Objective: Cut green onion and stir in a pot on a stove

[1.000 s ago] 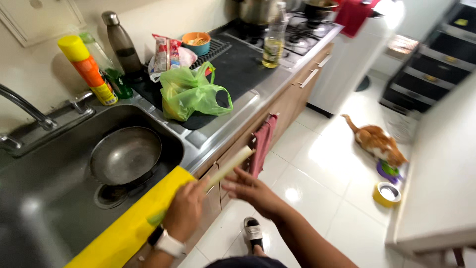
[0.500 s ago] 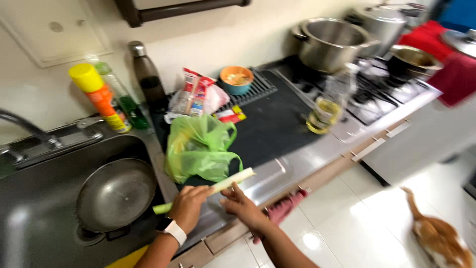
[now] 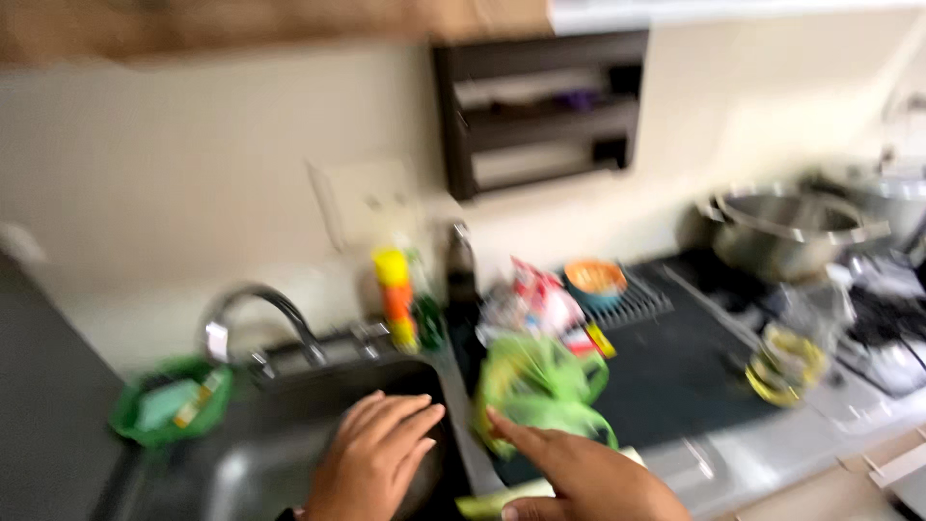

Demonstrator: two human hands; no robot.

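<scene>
— Where are the two hands?

— Both sit low at the near edge. The left hand (image 3: 371, 463) hovers over the sink (image 3: 280, 453), palm down, its fingers (image 3: 405, 425) stretched out flat and lying close side by side, holding nothing that I can see. The right hand (image 3: 579, 473) is just to its right, over the tabletop (image 3: 675, 386), with the forefinger pointing left towards the other hand.

— Is the right hand gripping anything?

— A pale green stalk (image 3: 492, 502) lies under it at the near edge, touching or nearly so. The picture is blurred and the other fingers are hidden, so I cannot tell whether they close on it.

— What lies around them?

— A green plastic bag (image 3: 535, 391) sits just beyond the right hand. Farther back stand a yellow-capped orange bottle (image 3: 395, 294), a dark bottle (image 3: 461, 270), some red and white packets (image 3: 535, 299) and a small orange bowl (image 3: 595, 280). A curved tap (image 3: 256, 314) rises behind the sink, with a green holder (image 3: 169, 410) to its left. On the far right are a steel pot (image 3: 786, 232) and a clear glass jar (image 3: 786, 352).
</scene>
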